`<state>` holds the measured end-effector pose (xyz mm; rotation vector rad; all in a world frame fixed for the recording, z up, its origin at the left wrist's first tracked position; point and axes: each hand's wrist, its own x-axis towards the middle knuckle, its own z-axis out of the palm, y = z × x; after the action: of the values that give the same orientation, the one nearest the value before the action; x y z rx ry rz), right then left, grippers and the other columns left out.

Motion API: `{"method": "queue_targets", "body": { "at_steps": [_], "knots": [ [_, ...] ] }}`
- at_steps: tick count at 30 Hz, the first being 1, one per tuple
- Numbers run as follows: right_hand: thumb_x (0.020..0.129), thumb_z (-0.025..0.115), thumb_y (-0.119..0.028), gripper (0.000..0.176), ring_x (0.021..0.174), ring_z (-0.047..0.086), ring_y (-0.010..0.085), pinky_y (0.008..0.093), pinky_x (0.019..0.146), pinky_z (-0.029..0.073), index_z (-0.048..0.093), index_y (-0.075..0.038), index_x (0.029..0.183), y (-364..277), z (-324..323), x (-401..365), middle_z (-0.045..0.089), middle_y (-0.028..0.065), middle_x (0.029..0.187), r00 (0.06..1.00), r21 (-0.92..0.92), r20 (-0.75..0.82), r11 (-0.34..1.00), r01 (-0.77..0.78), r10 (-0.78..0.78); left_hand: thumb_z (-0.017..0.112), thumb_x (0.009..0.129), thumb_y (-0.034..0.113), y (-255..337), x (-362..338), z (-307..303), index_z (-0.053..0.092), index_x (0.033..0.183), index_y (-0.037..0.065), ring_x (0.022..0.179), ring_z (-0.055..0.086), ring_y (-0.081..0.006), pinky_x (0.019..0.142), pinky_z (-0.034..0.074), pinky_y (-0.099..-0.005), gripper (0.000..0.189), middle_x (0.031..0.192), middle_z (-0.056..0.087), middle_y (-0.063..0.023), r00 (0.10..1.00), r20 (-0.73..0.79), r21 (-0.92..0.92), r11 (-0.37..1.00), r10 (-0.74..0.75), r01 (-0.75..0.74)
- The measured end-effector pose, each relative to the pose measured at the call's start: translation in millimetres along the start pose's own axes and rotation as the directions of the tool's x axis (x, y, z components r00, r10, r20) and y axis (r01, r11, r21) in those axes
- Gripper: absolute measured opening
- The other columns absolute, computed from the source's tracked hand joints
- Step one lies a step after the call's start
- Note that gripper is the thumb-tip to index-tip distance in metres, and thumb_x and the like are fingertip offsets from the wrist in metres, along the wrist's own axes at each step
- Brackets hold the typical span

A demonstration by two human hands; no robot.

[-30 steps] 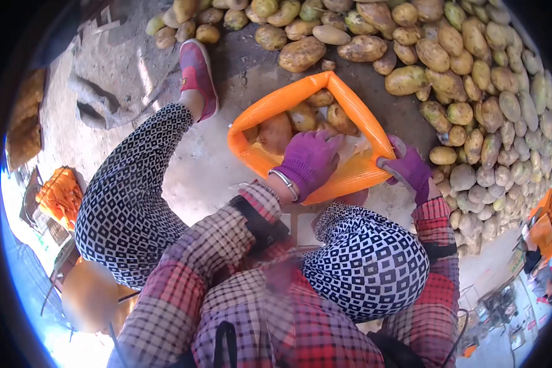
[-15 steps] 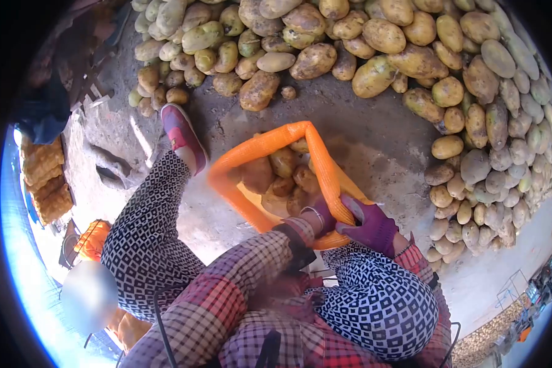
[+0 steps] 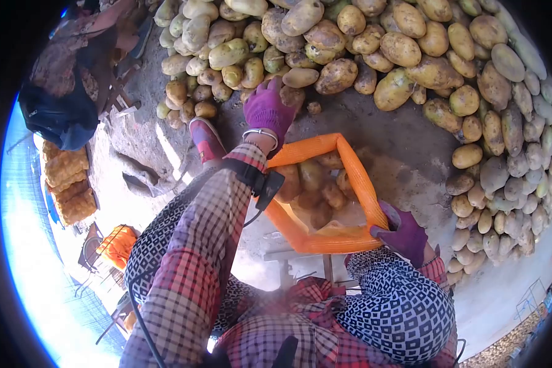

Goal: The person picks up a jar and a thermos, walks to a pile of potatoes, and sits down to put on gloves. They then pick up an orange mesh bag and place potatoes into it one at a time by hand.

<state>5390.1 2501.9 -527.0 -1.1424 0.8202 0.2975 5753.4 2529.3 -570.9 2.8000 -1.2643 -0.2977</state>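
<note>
An orange mesh bag (image 3: 359, 178) lies open between my legs, its thick rolled rim forming a frame around several potatoes (image 3: 316, 187). At the rim's right corner, my right hand (image 3: 405, 233) in a purple glove is closed on the bag. My left hand (image 3: 268, 113), also gloved in purple, reaches forward beyond the bag to the near edge of the potato pile (image 3: 337, 76). Its fingers are stretched over or beside a potato (image 3: 292, 98); whether they grip it is hard to see.
The potato pile curves round the front and right side. Stacked filled orange sacks (image 3: 67, 178) stand at the left, with an orange mesh bundle (image 3: 118, 245) nearer me. My shoe (image 3: 206, 140) is left of the bag. Dark cloth (image 3: 58, 113) shows at upper left.
My left hand has left the bag's near rim and moved forward and left to the pile. My right hand stays on the rim. The view has shifted, moving the scene rightward.
</note>
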Motion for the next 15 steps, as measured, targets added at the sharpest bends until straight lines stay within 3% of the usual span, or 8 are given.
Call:
{"method": "queue_targets", "body": {
  "at_steps": [1,3,5,7,9,11,13,15],
  "knots": [
    [0.083,0.069,-0.01,0.069,0.111,0.055,0.0153,0.0282,0.096,0.043,0.036,0.005,0.142,-6,-1,0,0.058,0.0148,0.125,1.0,-0.006,-0.012,1.0,-0.006,0.006,0.076,0.072,0.039,-4,0,20,0.053,0.129,0.014,0.106,0.06,-0.0335,0.091,0.048,-0.0436,0.067,0.115,0.061,-0.0153,1.0,0.002,-0.014,1.0,0.005,-0.005],
    [0.083,0.068,-0.01,0.068,0.111,0.056,0.0157,0.0286,0.096,0.044,0.036,0.004,0.142,-14,-2,2,0.058,0.0151,0.125,0.999,-0.061,0.025,0.998,-0.03,0.031,0.079,0.067,0.042,-8,-5,52,0.047,0.132,0.012,0.104,0.059,-0.0362,0.088,0.048,-0.0452,0.078,0.124,0.055,-0.0171,0.986,0.105,0.09,0.989,-0.127,0.117],
    [0.084,0.068,-0.01,0.068,0.111,0.056,0.0158,0.0287,0.096,0.044,0.036,0.004,0.142,-24,-5,3,0.058,0.0152,0.125,0.997,-0.105,0.033,0.992,-0.063,0.066,0.079,0.066,0.043,1,-3,46,0.042,0.134,0.011,0.105,0.059,-0.0367,0.088,0.048,-0.0455,0.084,0.127,0.051,-0.0186,0.976,0.163,0.162,0.979,-0.147,0.121],
    [0.084,0.068,-0.01,0.067,0.111,0.056,0.0159,0.0289,0.096,0.044,0.036,0.003,0.142,-24,-5,2,0.058,0.0153,0.125,0.994,-0.159,0.05,0.984,-0.083,0.092,0.078,0.066,0.047,7,5,26,0.038,0.14,0.011,0.116,0.054,-0.0323,0.092,0.046,-0.0436,0.091,0.132,0.05,-0.0138,0.908,0.356,0.263,0.957,-0.218,0.127],
    [0.084,0.067,-0.012,0.067,0.11,0.057,0.0165,0.0293,0.095,0.045,0.037,0.003,0.142,-15,-3,4,0.059,0.0156,0.124,0.999,-0.087,0.026,0.996,-0.026,0.029,0.073,0.073,0.04,5,-2,30,0.036,0.142,0.016,0.123,0.049,-0.032,0.099,0.041,-0.0467,0.082,0.134,0.048,-0.0128,0.877,0.422,0.282,0.953,-0.228,0.112],
    [0.084,0.067,-0.012,0.067,0.11,0.057,0.0165,0.0293,0.095,0.044,0.037,0.002,0.142,-12,-2,5,0.059,0.0156,0.125,1.0,-0.093,0.024,0.996,-0.008,0.011,0.073,0.073,0.039,-5,-18,54,0.036,0.141,0.019,0.122,0.048,-0.0338,0.099,0.041,-0.0483,0.079,0.13,0.049,-0.0138,0.973,0.184,0.372,0.906,0.139,-0.2],
    [0.084,0.067,-0.012,0.067,0.11,0.057,0.0164,0.0294,0.096,0.044,0.037,0.002,0.142,-10,-3,3,0.059,0.0155,0.125,1.0,-0.099,0.009,0.995,-0.004,0.005,0.066,0.079,0.036,3,-24,63,0.039,0.14,0.021,0.129,0.042,-0.0321,0.102,0.037,-0.0511,0.069,0.135,0.047,-0.0104,0.959,0.229,0.405,0.88,0.167,-0.25],
    [0.082,0.071,-0.021,0.067,0.111,0.06,0.0187,0.0296,0.093,0.048,0.042,-0.001,0.139,-10,-4,2,0.06,0.0207,0.125,1.0,-0.253,-0.015,0.967,-0.028,0.025,0.065,0.079,0.035,10,-18,66,0.042,0.138,0.023,0.129,0.042,-0.0328,0.102,0.037,-0.0526,0.064,0.134,0.048,-0.0105,0.956,0.253,0.379,0.893,0.151,-0.241]
  ]
}}
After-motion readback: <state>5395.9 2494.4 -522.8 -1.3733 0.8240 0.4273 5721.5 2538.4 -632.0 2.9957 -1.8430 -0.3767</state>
